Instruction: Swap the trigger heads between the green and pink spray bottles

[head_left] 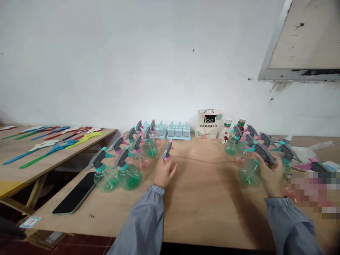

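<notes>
Evidently, from the head view, clasps a pink-collared spray bottle point(167, 151) in the left hand point(164, 173), closed around the rounded body just below the collar — likely for a surer hold than on the slim trigger head. Has it upright, near the left-side bottles point(130, 177), over the wooden table point(202, 205); cannot tell whether it touches the wood. Curls the right hand point(272, 175), part-open, about the grey head of a teal-nozzled bottle point(248, 173), with thumb and fingers on either side; cannot tell whether gripping it firmly. Comes at it from the outer side, perhaps to spare the close-packed neighbours a knock. Looks see-through and round-bellied in both cases — reddish, mostly covered, at the left hand; pale green, with a faint whitish streak inside, at the right.
</notes>
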The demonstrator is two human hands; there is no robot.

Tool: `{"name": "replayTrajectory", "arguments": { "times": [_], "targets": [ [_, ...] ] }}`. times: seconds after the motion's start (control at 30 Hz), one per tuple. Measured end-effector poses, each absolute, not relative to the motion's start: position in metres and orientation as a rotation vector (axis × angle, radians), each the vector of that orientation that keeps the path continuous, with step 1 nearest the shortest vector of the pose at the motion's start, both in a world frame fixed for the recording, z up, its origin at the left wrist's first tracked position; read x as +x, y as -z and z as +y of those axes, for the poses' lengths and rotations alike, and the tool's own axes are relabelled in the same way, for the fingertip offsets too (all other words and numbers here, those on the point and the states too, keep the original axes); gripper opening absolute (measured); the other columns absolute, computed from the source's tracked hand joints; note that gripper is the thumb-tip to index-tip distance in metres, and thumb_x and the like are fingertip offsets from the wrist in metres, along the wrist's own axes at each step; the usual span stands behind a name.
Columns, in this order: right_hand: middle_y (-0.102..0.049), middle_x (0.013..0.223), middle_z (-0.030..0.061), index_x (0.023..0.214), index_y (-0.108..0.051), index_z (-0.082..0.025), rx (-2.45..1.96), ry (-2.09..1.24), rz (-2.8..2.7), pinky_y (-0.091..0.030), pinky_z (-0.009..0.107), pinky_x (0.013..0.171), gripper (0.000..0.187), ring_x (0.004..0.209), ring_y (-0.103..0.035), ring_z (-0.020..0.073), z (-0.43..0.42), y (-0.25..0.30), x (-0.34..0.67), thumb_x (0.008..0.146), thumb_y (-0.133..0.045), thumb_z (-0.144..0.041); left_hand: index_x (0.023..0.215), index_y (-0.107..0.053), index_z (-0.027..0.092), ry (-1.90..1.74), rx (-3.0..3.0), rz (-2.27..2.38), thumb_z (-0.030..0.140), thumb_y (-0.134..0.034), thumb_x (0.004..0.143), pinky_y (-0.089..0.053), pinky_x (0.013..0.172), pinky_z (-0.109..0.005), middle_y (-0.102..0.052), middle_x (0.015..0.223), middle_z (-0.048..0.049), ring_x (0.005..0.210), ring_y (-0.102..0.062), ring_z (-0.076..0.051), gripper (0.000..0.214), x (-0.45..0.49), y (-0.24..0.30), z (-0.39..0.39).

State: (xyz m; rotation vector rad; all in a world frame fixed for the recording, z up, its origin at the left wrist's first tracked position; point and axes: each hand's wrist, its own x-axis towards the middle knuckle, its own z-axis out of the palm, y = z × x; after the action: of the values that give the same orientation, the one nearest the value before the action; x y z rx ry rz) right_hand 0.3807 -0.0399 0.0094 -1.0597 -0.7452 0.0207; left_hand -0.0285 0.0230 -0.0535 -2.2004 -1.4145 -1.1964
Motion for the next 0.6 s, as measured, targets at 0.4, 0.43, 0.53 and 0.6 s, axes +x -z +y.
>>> {"name": "replayTrajectory", "arguments": {
  "times": [0.4, 0.43, 0.53, 0.6],
  "targets": [
    [-0.067, 0.102, 0.0101, 0.103, -0.062, -0.020, -1.233, 0.274, -0.645, -0.049, 0.056, 0.095, 0.056, 0.099, -0.067, 0.0335, -0.026, 0.024, 0.427, 0.064, -0.077, -0.056, 0.128, -0.063, 0.022, 1.192, -2.196, -1.422, 0.032, -0.055, 0.092, -0.049, 0.086, -0.039, -0.050, 0.096, -0.0095, 0.094, -0.053, -0.025, 0.039, -0.030, 0.054, 0.023],
    [-0.066, 0.104, 0.0110, 0.106, -0.061, -0.019, -1.240, 0.290, -0.645, -0.050, 0.055, 0.094, 0.059, 0.100, -0.066, 0.0336, -0.024, 0.024, 0.429, 0.064, -0.076, -0.057, 0.128, -0.063, 0.022, 1.191, -2.195, -1.421, 0.032, -0.055, 0.092, -0.049, 0.086, -0.039, -0.049, 0.095, -0.0093, 0.094, -0.053, -0.025, 0.039, -0.030, 0.054, 0.023],
    [-0.064, 0.109, 0.0133, 0.111, -0.058, -0.018, -1.243, 0.297, -0.646, -0.050, 0.053, 0.096, 0.065, 0.103, -0.065, 0.0328, -0.017, 0.024, 0.435, 0.063, -0.076, -0.059, 0.130, -0.062, 0.023, 1.194, -2.189, -1.405, 0.032, -0.055, 0.092, -0.050, 0.086, -0.039, -0.050, 0.097, -0.0099, 0.095, -0.054, -0.025, 0.039, -0.030, 0.054, 0.022],
    [-0.064, 0.110, 0.0136, 0.111, -0.056, -0.017, -1.220, 0.298, -0.637, -0.049, 0.052, 0.096, 0.071, 0.103, -0.065, 0.0322, -0.013, 0.025, 0.437, 0.059, -0.077, -0.061, 0.130, -0.062, 0.022, 1.199, -2.184, -1.392, 0.032, -0.055, 0.092, -0.050, 0.085, -0.039, -0.051, 0.097, -0.0103, 0.094, -0.054, -0.025, 0.039, -0.030, 0.054, 0.022]
  ]
}}
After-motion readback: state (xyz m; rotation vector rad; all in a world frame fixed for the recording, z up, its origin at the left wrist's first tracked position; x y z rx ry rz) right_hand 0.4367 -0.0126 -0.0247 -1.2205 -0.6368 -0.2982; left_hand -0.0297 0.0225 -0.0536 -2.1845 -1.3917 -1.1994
